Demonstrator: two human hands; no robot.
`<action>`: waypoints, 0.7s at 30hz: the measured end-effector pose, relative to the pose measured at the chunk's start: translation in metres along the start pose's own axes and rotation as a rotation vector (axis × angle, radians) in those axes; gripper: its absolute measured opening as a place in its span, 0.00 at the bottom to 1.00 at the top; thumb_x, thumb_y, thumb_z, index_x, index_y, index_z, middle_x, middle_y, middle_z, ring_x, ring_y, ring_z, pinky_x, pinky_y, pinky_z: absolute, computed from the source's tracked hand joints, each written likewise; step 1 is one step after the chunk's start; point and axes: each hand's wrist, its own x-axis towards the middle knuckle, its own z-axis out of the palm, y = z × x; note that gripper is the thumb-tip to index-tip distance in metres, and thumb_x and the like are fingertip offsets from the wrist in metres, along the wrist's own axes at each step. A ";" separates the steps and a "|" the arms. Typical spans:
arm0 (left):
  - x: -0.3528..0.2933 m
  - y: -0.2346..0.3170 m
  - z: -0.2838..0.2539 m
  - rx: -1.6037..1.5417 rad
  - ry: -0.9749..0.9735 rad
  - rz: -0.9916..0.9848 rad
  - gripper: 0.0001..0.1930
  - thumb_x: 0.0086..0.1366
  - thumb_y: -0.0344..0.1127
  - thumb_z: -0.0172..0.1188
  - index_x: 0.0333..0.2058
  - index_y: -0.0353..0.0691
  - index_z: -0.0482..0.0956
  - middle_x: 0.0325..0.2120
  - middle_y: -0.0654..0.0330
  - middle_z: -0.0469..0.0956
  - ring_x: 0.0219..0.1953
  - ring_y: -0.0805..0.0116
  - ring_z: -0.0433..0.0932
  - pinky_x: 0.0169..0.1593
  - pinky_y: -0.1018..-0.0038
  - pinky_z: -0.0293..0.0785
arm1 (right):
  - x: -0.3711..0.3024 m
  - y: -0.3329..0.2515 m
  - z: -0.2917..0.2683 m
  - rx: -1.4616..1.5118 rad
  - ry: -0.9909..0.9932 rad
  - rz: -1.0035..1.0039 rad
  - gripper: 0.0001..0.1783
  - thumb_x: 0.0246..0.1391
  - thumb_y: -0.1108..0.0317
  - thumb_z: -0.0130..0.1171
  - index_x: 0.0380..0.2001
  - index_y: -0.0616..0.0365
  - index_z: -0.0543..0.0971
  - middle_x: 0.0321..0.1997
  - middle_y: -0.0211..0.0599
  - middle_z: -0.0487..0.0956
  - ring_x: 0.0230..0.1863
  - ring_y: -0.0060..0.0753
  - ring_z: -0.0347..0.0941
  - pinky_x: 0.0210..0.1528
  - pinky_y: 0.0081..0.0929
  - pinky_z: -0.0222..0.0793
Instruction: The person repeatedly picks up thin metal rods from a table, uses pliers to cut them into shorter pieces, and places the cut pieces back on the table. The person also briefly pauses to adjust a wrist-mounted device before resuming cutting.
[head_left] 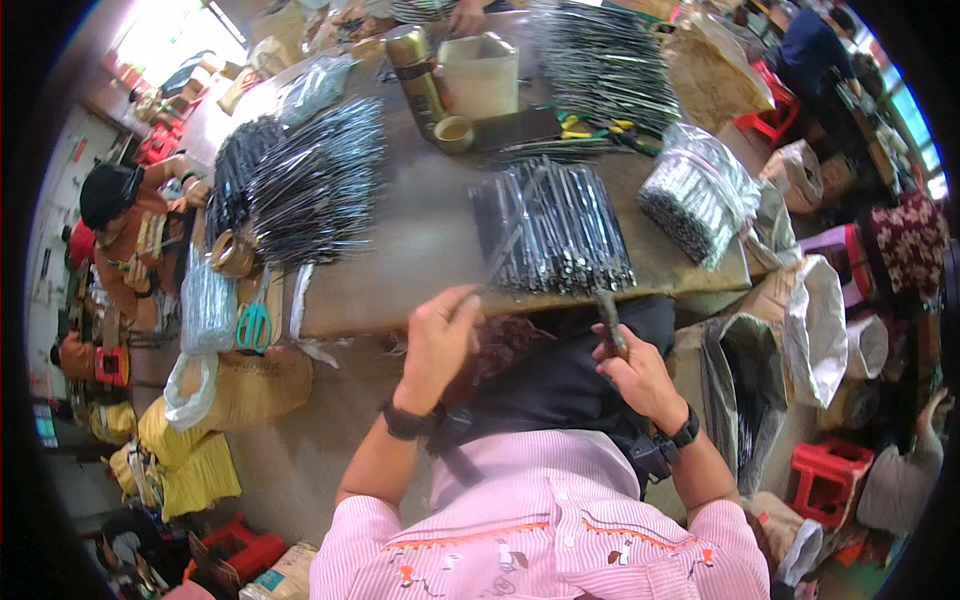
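My left hand (437,345) is at the table's front edge with thumb and fingers pinched together. From its fingertips a thin dark strip (507,250), blurred by motion, runs up towards the pile. That pile of dark, glossy thin strips (565,225) lies just beyond both hands, its ends towards me. Right of the left hand, my right hand (640,372) is closed around a narrow dark metal tool (608,318). The tool points up at the pile's near right corner; its exact kind is hard to make out. Both hands are over my lap.
Bundles of strips lie left (318,185) and far right (610,65); a plastic-wrapped bundle (697,195) is at the right. A thermos (413,75), white container (480,75), yellow-handled pliers (590,130) and teal scissors (254,325) are around. A co-worker (135,235) sits left.
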 end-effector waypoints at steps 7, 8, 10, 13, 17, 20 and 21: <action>0.055 -0.067 -0.063 0.061 0.175 -0.182 0.08 0.64 0.28 0.55 0.36 0.27 0.77 0.23 0.55 0.79 0.21 0.71 0.79 0.23 0.77 0.71 | -0.004 0.006 -0.010 0.412 -0.006 0.071 0.25 0.50 0.74 0.45 0.54 0.64 0.70 0.34 0.37 0.77 0.31 0.25 0.75 0.31 0.19 0.69; 0.059 -0.072 -0.065 0.060 0.166 -0.246 0.08 0.63 0.28 0.55 0.36 0.27 0.77 0.23 0.54 0.80 0.21 0.70 0.80 0.23 0.76 0.72 | -0.006 0.007 -0.010 0.417 -0.004 0.069 0.25 0.50 0.74 0.45 0.54 0.65 0.70 0.34 0.37 0.77 0.31 0.25 0.75 0.31 0.19 0.69; 0.058 -0.076 -0.064 0.060 0.181 -0.213 0.10 0.63 0.29 0.56 0.38 0.25 0.76 0.28 0.52 0.80 0.26 0.67 0.80 0.27 0.73 0.76 | -0.009 0.008 -0.011 0.437 0.011 0.062 0.25 0.50 0.74 0.45 0.54 0.65 0.69 0.34 0.38 0.78 0.32 0.25 0.75 0.31 0.19 0.69; 0.046 -0.067 -0.059 0.367 0.260 -0.098 0.14 0.63 0.33 0.58 0.42 0.26 0.76 0.35 0.49 0.77 0.35 0.60 0.80 0.37 0.69 0.77 | -0.014 0.011 -0.014 0.490 0.033 0.067 0.24 0.49 0.74 0.45 0.53 0.66 0.70 0.34 0.38 0.78 0.31 0.26 0.76 0.31 0.18 0.69; 0.039 -0.049 -0.037 0.780 0.353 0.131 0.17 0.60 0.36 0.61 0.44 0.31 0.76 0.40 0.42 0.73 0.43 0.44 0.74 0.46 0.59 0.73 | -0.020 0.016 -0.023 0.553 0.058 0.113 0.20 0.48 0.73 0.45 0.46 0.65 0.72 0.33 0.38 0.77 0.32 0.28 0.75 0.33 0.21 0.69; 0.048 -0.046 -0.003 0.708 0.240 0.076 0.17 0.61 0.40 0.60 0.45 0.33 0.76 0.43 0.41 0.73 0.44 0.40 0.74 0.48 0.56 0.72 | -0.022 0.023 -0.026 0.679 0.077 0.074 0.15 0.47 0.72 0.45 0.40 0.63 0.72 0.32 0.37 0.77 0.34 0.30 0.74 0.36 0.24 0.70; 0.053 -0.047 0.006 0.747 0.217 0.060 0.17 0.61 0.40 0.60 0.44 0.34 0.76 0.42 0.41 0.74 0.44 0.40 0.75 0.47 0.56 0.73 | -0.023 0.028 -0.028 0.686 0.099 0.057 0.13 0.46 0.72 0.46 0.37 0.62 0.72 0.32 0.37 0.77 0.35 0.31 0.74 0.37 0.26 0.70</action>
